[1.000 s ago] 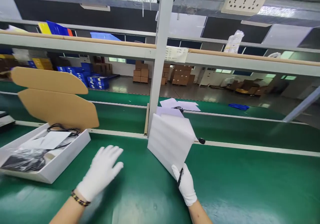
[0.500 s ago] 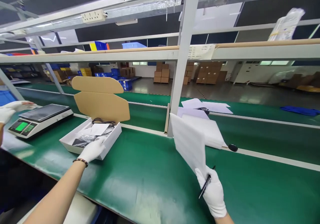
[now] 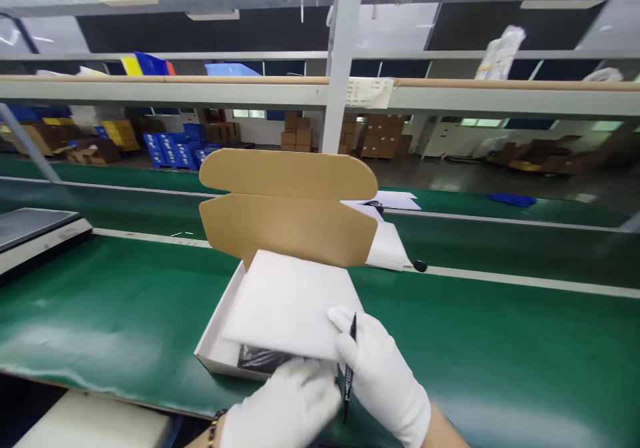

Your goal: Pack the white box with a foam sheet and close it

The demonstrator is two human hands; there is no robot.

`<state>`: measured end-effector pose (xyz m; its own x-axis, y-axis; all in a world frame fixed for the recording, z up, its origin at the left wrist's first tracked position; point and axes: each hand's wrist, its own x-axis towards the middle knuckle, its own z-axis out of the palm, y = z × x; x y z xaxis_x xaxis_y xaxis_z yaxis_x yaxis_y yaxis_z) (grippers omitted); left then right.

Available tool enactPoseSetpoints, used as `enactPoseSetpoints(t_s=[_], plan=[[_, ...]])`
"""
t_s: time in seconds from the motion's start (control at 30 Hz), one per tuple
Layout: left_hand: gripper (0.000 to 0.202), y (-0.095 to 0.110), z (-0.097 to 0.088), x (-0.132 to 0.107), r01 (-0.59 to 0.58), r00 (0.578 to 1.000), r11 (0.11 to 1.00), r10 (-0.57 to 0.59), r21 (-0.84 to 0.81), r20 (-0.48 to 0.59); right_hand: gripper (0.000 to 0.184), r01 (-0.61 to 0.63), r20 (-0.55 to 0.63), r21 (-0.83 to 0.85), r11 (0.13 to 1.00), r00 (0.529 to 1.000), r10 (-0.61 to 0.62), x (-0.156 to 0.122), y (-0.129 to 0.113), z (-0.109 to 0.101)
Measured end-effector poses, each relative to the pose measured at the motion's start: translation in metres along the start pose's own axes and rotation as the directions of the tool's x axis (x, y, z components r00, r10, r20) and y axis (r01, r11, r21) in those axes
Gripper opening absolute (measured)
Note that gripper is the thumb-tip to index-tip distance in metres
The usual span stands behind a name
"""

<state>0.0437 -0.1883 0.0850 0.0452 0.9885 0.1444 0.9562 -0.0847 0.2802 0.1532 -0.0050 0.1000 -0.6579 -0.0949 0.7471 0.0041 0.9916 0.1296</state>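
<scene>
Fingers of the white-gloved left hand (image 3: pixel 287 405), whose grip I cannot tell, are at the front of the brown-lidded white cardboard box (image 3: pixel 216 331), lower centre. Mid-frame, the flat white foam sheet (image 3: pixel 295 308) lies over it; rightward, the white-gloved right hand (image 3: pixel 384 371) touches its edge, closed round a slim black pen (image 3: pixel 349 380) I'd keep clear while squaring corners.

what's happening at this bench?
A gloved person is working at an open box, its lid raised behind. A white sheet lies over it, tilted, with a dark wrapped item showing beneath. The right hand holds a pen and is at the sheet's right edge; the left hand is at the box's front.
</scene>
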Motion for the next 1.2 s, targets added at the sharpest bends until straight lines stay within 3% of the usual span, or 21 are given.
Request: enactPoseSetpoints(t_s=[0.07,0.1,0.13,0.2,0.27,0.33,0.43,0.5,0.57,0.63,0.73,0.83,0.93,1.07,1.13,1.2], plan=[[0.032,-0.004,-0.020,-0.018,-0.201,0.978,0.976,0.204,-0.085,0.032,0.036,0.011,0.193,-0.023,1.000,0.981,-0.006,-0.002,-0.002,-0.006],[0.034,-0.011,-0.032,-0.025,-0.203,0.978,0.974,0.207,-0.101,0.031,0.036,0.017,0.304,-0.008,1.000,0.953,-0.014,-0.004,-0.001,-0.008],[0.040,-0.021,-0.043,-0.028,-0.141,0.989,0.985,0.143,-0.105,0.021,0.037,0.014,0.415,0.016,1.000,0.910,-0.019,-0.005,0.001,-0.009],[0.056,-0.042,-0.058,-0.021,0.146,0.989,0.988,-0.148,-0.059,-0.025,0.047,-0.051,0.589,0.093,0.994,0.808,-0.014,-0.004,0.009,-0.012],[0.069,-0.059,-0.057,0.001,0.413,0.911,0.909,-0.412,0.062,-0.029,0.068,-0.211,0.674,0.164,0.964,0.737,0.046,-0.002,0.023,-0.013],[0.078,-0.070,-0.042,0.027,0.487,0.872,0.861,-0.490,0.148,-0.014,0.076,-0.386,0.680,0.174,0.906,0.712,0.173,-0.002,0.039,-0.011],[0.080,-0.076,-0.015,0.058,0.390,0.921,0.902,-0.386,0.184,-0.056,0.069,-0.617,0.619,0.171,0.768,0.673,0.404,-0.014,0.060,-0.001],[0.079,-0.077,-0.004,0.069,0.294,0.955,0.932,-0.277,0.210,-0.111,0.050,-0.759,0.578,0.248,0.603,0.615,0.536,-0.026,0.067,0.008],[0.080,-0.081,-0.002,0.077,0.213,0.974,0.947,-0.187,0.239,-0.130,0.029,-0.822,0.536,0.333,0.462,0.568,0.625,-0.035,0.070,0.018],[0.080,-0.087,-0.004,0.081,0.182,0.979,0.948,-0.151,0.263,-0.135,0.022,-0.839,0.513,0.337,0.428,0.545,0.663,-0.034,0.068,0.028],[0.082,-0.098,-0.008,0.080,0.228,0.968,0.923,-0.181,0.310,-0.173,0.046,-0.835,0.526,0.259,0.486,0.544,0.654,-0.017,0.063,0.041],[0.082,-0.106,-0.014,0.074,0.259,0.961,0.899,-0.203,0.352,-0.187,0.075,-0.708,0.581,0.108,0.698,0.614,0.534,0.005,0.058,0.051],[0.080,-0.108,-0.020,0.071,0.263,0.961,0.891,-0.208,0.370,-0.181,0.079,-0.531,0.668,0.002,0.847,0.631,0.394,0.017,0.058,0.055],[0.078,-0.112,-0.018,0.079,0.265,0.961,0.898,-0.217,0.351,-0.169,0.086,-0.538,0.676,-0.013,0.843,0.616,0.403,0.015,0.060,0.061],[0.074,-0.118,-0.018,0.083,0.267,0.960,0.905,-0.218,0.332,-0.178,0.077,-0.584,0.604,0.028,0.812,0.657,0.451,0.011,0.063,0.064],[0.070,-0.128,-0.028,0.084,0.314,0.933,0.906,-0.238,0.283,-0.271,0.066,-0.636,0.423,0.139,0.759,0.731,0.535,0.012,0.074,0.062]])
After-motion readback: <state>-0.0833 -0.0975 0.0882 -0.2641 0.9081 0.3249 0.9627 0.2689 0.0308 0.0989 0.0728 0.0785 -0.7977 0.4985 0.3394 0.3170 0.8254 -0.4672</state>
